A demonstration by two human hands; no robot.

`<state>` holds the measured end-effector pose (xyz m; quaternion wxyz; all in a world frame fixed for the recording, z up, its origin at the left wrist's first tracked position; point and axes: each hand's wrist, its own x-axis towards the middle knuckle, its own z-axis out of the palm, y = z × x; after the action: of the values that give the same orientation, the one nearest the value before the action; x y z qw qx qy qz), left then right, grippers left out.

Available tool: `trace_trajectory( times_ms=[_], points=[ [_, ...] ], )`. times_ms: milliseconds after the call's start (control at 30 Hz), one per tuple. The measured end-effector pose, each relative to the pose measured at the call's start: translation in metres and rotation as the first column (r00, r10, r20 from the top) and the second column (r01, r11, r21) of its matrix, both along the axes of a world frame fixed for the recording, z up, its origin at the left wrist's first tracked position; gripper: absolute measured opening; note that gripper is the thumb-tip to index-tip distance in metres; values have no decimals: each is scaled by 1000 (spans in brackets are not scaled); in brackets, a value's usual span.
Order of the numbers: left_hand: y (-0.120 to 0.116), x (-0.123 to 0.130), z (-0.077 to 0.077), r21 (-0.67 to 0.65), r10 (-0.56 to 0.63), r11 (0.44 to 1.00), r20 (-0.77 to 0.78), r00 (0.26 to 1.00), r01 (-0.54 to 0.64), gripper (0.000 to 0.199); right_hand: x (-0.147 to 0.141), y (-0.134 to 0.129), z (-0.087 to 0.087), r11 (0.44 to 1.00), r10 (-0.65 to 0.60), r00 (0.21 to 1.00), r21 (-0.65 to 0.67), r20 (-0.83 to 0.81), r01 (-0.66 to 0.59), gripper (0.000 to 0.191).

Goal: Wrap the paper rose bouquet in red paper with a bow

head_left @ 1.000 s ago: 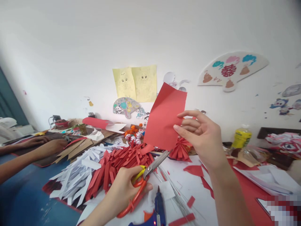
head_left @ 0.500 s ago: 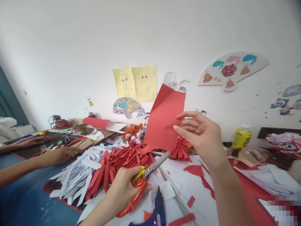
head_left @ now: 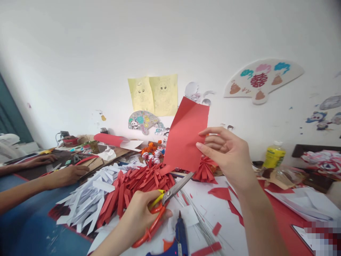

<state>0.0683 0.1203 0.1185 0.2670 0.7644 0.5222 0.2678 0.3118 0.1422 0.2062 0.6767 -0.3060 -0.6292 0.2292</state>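
Between the thumb and fingers of my right hand (head_left: 225, 149) is the right edge of a red paper sheet (head_left: 186, 135), held upright above the table. My left hand (head_left: 144, 211) grips scissors (head_left: 157, 217) with orange and yellow handles. Their blades look closed and point up to the right, with the tips just under the sheet's lower corner. Behind the scissors lies a heap of folded red paper strips (head_left: 133, 188). Below the blades is a blue glue gun (head_left: 181, 231), close to my left fingers. A pleated red paper piece (head_left: 205, 172) shows behind the sheet.
White paper strips (head_left: 90, 199) are heaped at left, near another person's hands (head_left: 64, 176). Thin wires (head_left: 202, 224) and red scraps lie over white paper. A yellow bottle (head_left: 274, 154) stands at the right by the wall. A red paper roll (head_left: 109, 138) lies at the back.
My hands, the sheet and the scissors keep nearly the same places, with only a slight shift of the view. The other person's nearer hand has moved slightly left.
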Motion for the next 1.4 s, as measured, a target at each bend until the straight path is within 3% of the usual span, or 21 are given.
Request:
trace_trajectory(
  times_ms=[1400],
  points=[
    [-1,3,2,13,0,1000,-7,1000,0,51,1,5,-1,1000,7,999,-7,47,-7,23]
  ],
)
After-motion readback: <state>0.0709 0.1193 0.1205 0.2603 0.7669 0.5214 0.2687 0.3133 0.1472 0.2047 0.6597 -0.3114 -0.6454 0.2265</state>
